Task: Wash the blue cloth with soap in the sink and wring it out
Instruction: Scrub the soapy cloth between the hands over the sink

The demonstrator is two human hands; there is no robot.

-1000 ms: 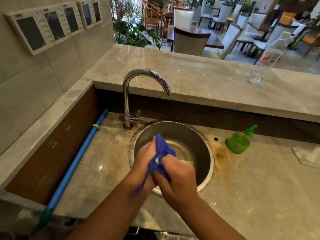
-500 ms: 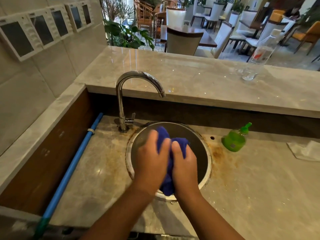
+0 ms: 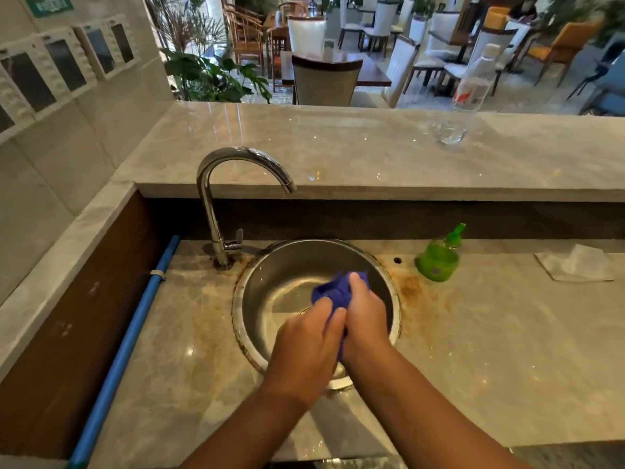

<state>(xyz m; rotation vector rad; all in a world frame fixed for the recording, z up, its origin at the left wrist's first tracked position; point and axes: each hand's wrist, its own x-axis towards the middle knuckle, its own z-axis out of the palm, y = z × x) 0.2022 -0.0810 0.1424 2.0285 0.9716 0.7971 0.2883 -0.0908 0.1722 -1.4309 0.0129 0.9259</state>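
Observation:
The blue cloth (image 3: 336, 291) is bunched up between both my hands over the round steel sink (image 3: 270, 292). My left hand (image 3: 304, 346) grips its near end, and my right hand (image 3: 367, 316) grips it beside the left, with a wad of cloth sticking out past the fingers. Most of the cloth is hidden inside my fists. The chrome tap (image 3: 216, 204) stands behind the sink on the left; no water shows at its spout. A green soap bottle (image 3: 438, 258) stands to the right of the sink.
A blue pipe (image 3: 128, 340) runs along the left of the marble counter (image 3: 507, 350). A crumpled white tissue (image 3: 575, 265) lies far right. On the raised ledge (image 3: 338, 143) stand a clear plastic bottle (image 3: 471, 86) and a glass (image 3: 448, 128).
My hands have shifted and twisted on the cloth: from side by side over the sink's middle to the right half, with the wad now poking out beyond my right hand.

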